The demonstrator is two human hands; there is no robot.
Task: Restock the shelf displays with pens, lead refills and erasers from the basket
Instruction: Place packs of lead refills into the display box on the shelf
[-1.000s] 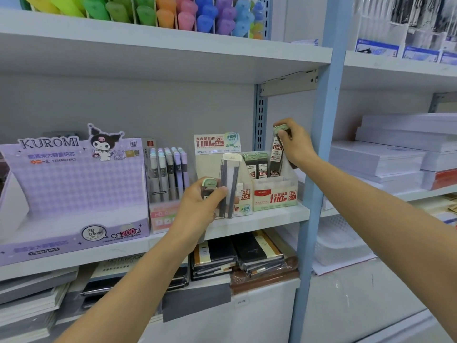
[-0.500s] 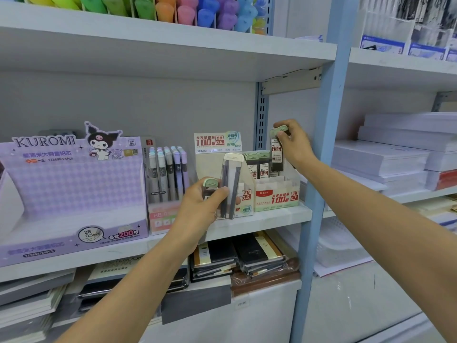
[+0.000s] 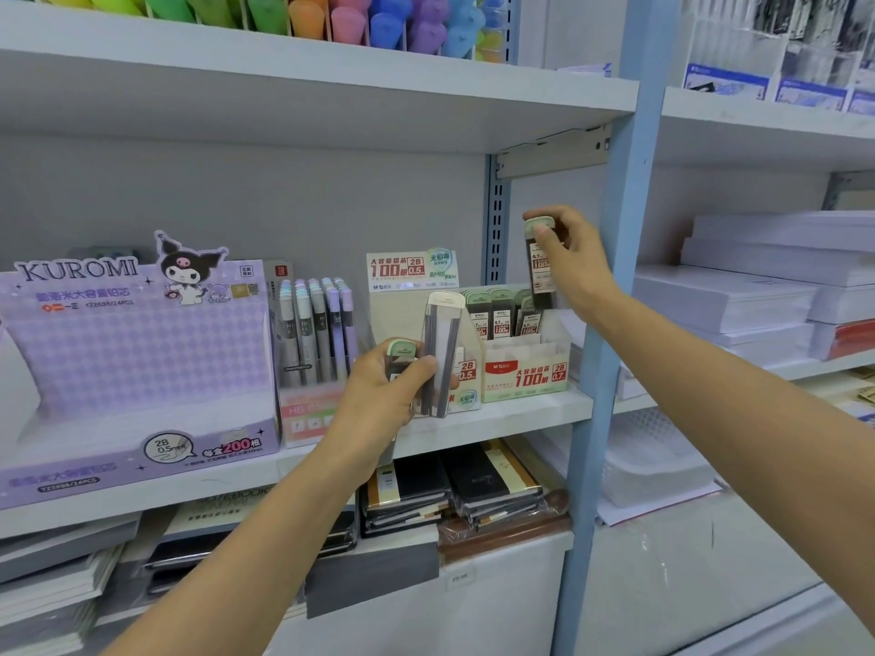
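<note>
Both hands are raised to the shelf [image 3: 530, 411], arms stretched forward. My right hand [image 3: 575, 262] is the higher one, thumb and fingers pinching a dark lead refill case [image 3: 540, 277] with a pale green cap. I hold it upright, its lower end just above the refills standing in the red-and-white display box [image 3: 525, 378]. My left hand [image 3: 379, 400], lower and nearer the shelf's front edge, grips a tall clear case [image 3: 442, 357] of dark leads and a second green-capped case [image 3: 402, 350] side by side.
</note>
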